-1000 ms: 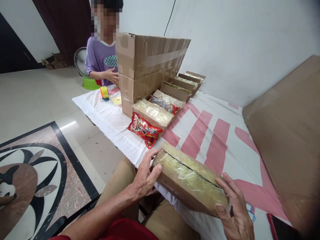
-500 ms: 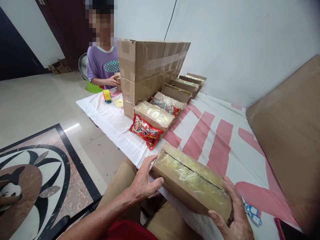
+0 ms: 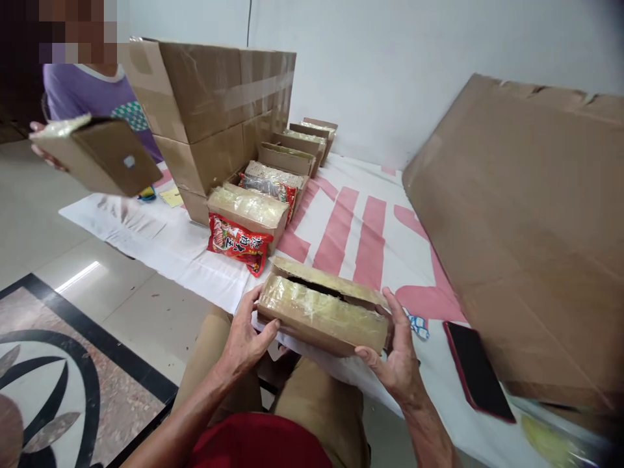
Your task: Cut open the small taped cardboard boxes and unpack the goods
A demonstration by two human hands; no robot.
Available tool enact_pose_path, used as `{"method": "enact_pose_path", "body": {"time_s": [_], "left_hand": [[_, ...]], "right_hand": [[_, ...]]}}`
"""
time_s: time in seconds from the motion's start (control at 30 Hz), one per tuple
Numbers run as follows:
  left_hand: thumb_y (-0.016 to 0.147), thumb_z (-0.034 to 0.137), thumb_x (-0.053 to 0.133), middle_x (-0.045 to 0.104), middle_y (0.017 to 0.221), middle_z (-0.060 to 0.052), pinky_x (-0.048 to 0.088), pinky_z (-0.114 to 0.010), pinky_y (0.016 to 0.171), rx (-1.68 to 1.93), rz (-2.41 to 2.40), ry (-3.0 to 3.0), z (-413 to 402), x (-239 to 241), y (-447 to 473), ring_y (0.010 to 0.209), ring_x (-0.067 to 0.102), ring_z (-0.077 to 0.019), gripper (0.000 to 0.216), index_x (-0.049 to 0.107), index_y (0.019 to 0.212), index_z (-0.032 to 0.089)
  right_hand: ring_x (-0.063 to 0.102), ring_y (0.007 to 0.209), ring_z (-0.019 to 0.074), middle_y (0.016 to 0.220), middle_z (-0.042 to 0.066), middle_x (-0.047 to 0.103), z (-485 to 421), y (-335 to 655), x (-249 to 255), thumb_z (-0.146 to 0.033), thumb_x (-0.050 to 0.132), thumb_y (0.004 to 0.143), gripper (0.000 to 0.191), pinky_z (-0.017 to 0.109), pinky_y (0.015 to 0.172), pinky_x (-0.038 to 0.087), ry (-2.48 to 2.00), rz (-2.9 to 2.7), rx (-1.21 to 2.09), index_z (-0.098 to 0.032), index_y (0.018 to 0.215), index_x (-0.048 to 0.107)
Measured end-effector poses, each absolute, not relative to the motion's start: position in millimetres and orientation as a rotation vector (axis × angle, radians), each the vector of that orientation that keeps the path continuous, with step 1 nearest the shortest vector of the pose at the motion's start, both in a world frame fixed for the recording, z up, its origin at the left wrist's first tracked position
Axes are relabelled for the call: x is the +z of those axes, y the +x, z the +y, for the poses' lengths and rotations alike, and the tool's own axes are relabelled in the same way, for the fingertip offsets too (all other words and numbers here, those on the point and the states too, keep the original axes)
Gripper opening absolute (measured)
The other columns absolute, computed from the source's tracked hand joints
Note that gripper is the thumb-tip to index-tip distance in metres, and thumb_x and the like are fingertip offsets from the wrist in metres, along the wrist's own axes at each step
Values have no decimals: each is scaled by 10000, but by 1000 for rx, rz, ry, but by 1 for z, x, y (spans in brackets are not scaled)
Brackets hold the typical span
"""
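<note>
Between my two hands, at the table's front edge, is a small cardboard box (image 3: 312, 312) with clear yellowish tape over its top. Its far flap is parted from the near one, leaving a dark gap. My left hand (image 3: 249, 338) grips the left end, thumb on the near side. Around the right end, my right hand (image 3: 397, 354) has its thumb at the near corner and fingers behind. Just beyond my left hand lies a red food packet (image 3: 238, 242) with large printed characters, leaning against another taped box (image 3: 248, 207).
Large taped cartons (image 3: 209, 97) are stacked at the back left, beside a row of open small boxes (image 3: 287, 159). A co-worker in a purple shirt (image 3: 73, 91) holds a box (image 3: 102, 156). At right are a phone (image 3: 480, 370) and a big cardboard carton (image 3: 531, 227).
My view has swung right. The flap gap on my box has widened, and the box is turned more level. The co-worker's box has come up into sight above the table.
</note>
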State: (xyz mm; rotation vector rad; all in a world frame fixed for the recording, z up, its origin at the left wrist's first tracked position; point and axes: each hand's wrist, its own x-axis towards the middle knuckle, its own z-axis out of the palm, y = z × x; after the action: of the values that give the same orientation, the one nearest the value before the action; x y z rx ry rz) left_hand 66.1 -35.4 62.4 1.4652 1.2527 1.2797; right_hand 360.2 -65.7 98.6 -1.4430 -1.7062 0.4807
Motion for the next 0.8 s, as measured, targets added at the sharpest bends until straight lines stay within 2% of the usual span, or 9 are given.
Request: {"method": "enact_pose_path", "body": {"time_s": [0.1, 0.27, 0.4, 0.57, 0.8], "left_hand": [[848, 324, 699, 582, 1468, -120, 497, -475, 1081, 1282, 1258, 1462, -36, 63, 66, 1303, 600, -317, 666, 497, 1479, 251], [841, 312, 704, 574, 1483, -124, 483, -485, 1100, 1279, 1278, 1464, -36, 62, 67, 1316, 594, -322, 674, 500, 1481, 249], [861, 347, 697, 559, 1507, -129, 480, -488, 1108, 1279, 1277, 1460, -35, 61, 68, 1347, 570, -325, 675, 483, 1493, 247], [855, 319, 691, 567, 1507, -126, 474, -476, 1127, 1320, 1240, 1476, -33, 63, 71, 1371, 550, -318, 666, 494, 1486, 233], [842, 334, 682, 586, 1503, -108, 455, -488, 1148, 1404, 1210, 1417, -25, 73, 64, 1361, 566, -321, 683, 490, 1490, 235]], "right_hand": [[399, 1515, 375, 1689, 181, 298, -66, 361, 99, -672, 667, 900, 996, 546, 1204, 412, -1413, -1689, 533, -242, 1662, 191], [334, 1551, 373, 1670, 186, 345, -65, 365, 94, -624, 685, 908, 840, 566, 1239, 345, -1382, -1725, 476, -240, 1576, 350], [361, 1536, 380, 1663, 194, 357, -65, 368, 91, -635, 710, 881, 780, 559, 1202, 397, -1398, -1708, 506, -246, 1499, 435], [411, 1508, 376, 1652, 194, 380, -65, 374, 87, -615, 774, 829, 811, 544, 1196, 409, -1454, -1728, 500, -237, 1474, 460], [463, 1470, 389, 1607, 190, 448, -53, 358, 93, -588, 760, 843, 766, 556, 1201, 404, -1407, -1756, 368, -218, 1456, 489]]}}
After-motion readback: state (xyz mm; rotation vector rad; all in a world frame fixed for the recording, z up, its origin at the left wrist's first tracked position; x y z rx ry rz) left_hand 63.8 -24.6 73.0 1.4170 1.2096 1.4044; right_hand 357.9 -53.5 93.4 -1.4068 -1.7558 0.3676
